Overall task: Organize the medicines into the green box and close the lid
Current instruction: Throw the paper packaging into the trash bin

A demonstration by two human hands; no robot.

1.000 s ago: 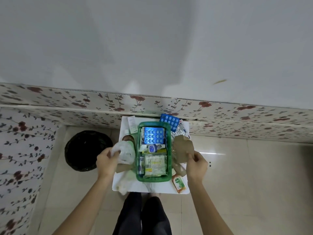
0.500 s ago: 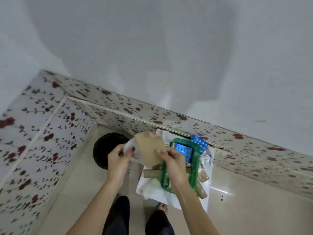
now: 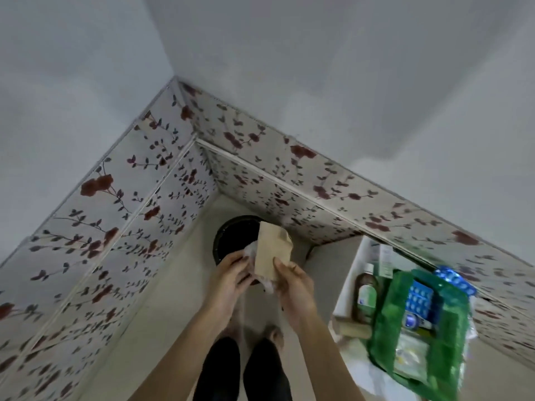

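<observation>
My left hand (image 3: 231, 274) and my right hand (image 3: 292, 280) together grip a brown paper bag (image 3: 272, 253) and a crumpled white plastic wrapper (image 3: 251, 254) over a black bin (image 3: 236, 237) in the floor corner. The green box (image 3: 382, 322) stands at the right on a white table (image 3: 346, 285), blurred. Inside it lie a blue blister pack (image 3: 418, 299), a small blue-capped item (image 3: 411, 319) and white packets (image 3: 411, 354). Another blue blister pack (image 3: 456, 280) lies beyond the box. A brown bottle (image 3: 366, 293) and a white tube (image 3: 385, 260) rest left of the box.
Floral tiled walls (image 3: 139, 192) meet in a corner just behind the bin. My legs in dark trousers (image 3: 240, 369) stand on the pale floor below my hands. A beige item (image 3: 351, 329) lies at the table's near left edge.
The view has swung left. Both hands carried the paper bag and plastic wrapper away from the table to above the black bin. The green box now sits at the right edge.
</observation>
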